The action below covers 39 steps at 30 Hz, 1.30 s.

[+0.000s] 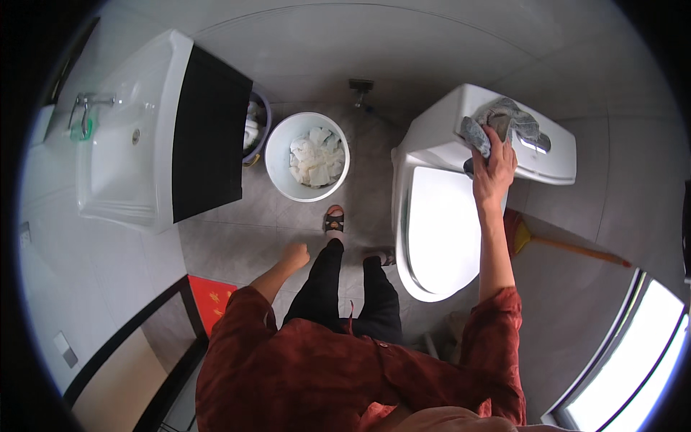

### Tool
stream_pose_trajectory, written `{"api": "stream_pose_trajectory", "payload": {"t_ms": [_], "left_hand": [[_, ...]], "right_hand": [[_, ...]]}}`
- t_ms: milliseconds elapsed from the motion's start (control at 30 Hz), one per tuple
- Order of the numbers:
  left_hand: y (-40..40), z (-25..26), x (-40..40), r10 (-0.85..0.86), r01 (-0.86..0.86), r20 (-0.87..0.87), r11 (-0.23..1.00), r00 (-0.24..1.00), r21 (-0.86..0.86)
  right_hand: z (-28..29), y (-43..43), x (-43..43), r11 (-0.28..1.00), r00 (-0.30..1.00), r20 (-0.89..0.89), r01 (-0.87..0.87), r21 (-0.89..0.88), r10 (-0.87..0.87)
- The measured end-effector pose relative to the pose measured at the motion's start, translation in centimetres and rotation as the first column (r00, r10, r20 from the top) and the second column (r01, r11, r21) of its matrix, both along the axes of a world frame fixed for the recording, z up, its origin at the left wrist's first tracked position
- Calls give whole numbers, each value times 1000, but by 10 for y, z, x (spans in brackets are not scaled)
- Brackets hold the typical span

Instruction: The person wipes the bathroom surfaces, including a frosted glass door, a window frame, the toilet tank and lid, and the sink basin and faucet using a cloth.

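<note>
My right hand [495, 170] holds a grey cloth [507, 117] against the top of the white toilet cistern [561, 156]. Folds of the cloth lie beside the flush button [535, 144] and hang near the cistern's front edge. Below my wrist is the white toilet lid [445, 232], which is down. My left hand [295, 255] hangs over the floor, its fingers curled, with nothing visible in it.
A white bucket [273, 175] holds crumpled paper. Left of it are a purple-rimmed bucket [266, 113] and a washbasin [119, 189] on a dark cabinet [210, 135]. A broom [572, 248] leans right of the toilet. A red mat [208, 297] lies by the doorway.
</note>
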<state>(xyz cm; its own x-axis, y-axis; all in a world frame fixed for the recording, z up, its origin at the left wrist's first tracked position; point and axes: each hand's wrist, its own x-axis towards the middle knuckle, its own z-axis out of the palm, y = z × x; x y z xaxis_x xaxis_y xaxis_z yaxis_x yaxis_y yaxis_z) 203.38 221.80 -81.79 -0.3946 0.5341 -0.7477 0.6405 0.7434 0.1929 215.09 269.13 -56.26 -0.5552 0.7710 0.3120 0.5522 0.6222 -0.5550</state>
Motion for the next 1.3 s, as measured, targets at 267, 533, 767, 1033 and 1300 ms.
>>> {"api": "stream_pose_trajectory", "payload": {"t_ms": [267,533,767,1033,1300], "left_hand": [[-66,4,30,212,-193,256,976,943,-96],[-107,37,-13,653,-714,307,680,693,166],[-225,-11,26,688,-687,91,725,720,-52],[-214,25,122,922,-878,183,-241,-340,-414],[-144,15,108,875,-874,274,-273,-399,-402]], "right_hand": [[-22,13,-144,804,314,948,-576,150,48],[-229,5,-121,944,311,942,-329,-15,123],[-319,43,-91,835,121,981,-546,-64,154],[-408,45,-129,719,-255,908,-555,-419,333],[-371,-55,-114,527,-300,563,-197,-827,770]]}}
